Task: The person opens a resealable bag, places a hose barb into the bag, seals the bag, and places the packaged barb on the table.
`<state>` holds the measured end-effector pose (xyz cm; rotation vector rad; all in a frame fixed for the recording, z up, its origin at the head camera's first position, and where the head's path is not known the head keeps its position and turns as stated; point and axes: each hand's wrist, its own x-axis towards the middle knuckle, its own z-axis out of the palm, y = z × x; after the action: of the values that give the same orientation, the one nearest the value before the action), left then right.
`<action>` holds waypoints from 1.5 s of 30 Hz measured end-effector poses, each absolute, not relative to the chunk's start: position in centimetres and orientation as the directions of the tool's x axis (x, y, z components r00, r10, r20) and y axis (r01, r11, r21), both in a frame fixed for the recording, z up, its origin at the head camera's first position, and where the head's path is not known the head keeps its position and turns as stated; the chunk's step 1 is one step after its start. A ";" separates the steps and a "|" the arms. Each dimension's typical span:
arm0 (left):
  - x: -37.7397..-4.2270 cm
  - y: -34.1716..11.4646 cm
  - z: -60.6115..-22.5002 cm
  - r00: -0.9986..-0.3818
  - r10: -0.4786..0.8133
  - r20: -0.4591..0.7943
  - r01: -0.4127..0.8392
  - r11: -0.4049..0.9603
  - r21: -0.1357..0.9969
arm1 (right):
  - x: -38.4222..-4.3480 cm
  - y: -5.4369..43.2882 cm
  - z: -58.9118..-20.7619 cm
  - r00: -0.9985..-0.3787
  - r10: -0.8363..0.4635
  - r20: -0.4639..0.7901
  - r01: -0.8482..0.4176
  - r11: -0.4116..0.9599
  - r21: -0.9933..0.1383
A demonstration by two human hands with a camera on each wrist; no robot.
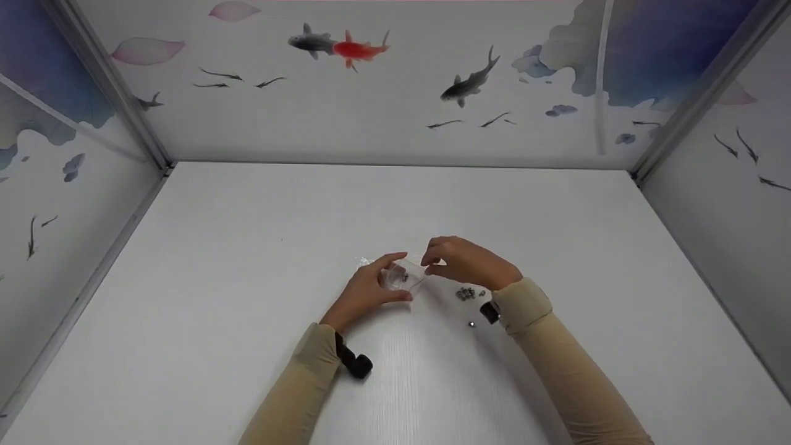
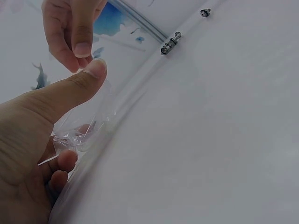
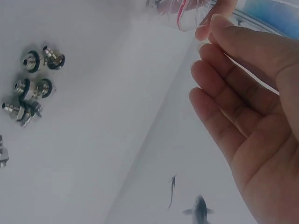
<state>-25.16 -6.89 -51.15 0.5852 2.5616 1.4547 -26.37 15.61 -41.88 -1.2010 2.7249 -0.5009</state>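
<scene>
In the head view my left hand (image 1: 366,290) holds a small clear plastic bag (image 1: 397,275), thumb in front and fingers behind. A small dark metal piece shows inside it. A red line runs along the bag (image 3: 180,16) in the right wrist view. My right hand (image 1: 466,262) is at the bag's right edge, thumb and index finger pinching there and the other fingers loosely bent. Beside the right wrist lies a small cluster of metal barbed fittings (image 1: 466,293) with black rings. One single fitting (image 1: 471,324) sits nearer to me.
Another fitting (image 1: 482,293) lies just right of the cluster. Crinkled clear plastic (image 1: 363,262) shows behind the left hand. The white tabletop (image 1: 247,216) is bounded by printed panels at the back (image 1: 383,123) and both sides. Each wrist wears a black camera (image 1: 358,366).
</scene>
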 end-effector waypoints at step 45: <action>-25.4 -7.0 -51.5 -0.910 0.402 0.100 0.292 0.452 0.843 | -25.4 23.1 -43.8 -0.790 -0.536 -0.296 -0.410 0.823 -0.394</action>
<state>-25.37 -6.99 -51.51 0.6189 2.5779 1.4615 -25.43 23.08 -43.76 -0.7084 2.6070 -0.4367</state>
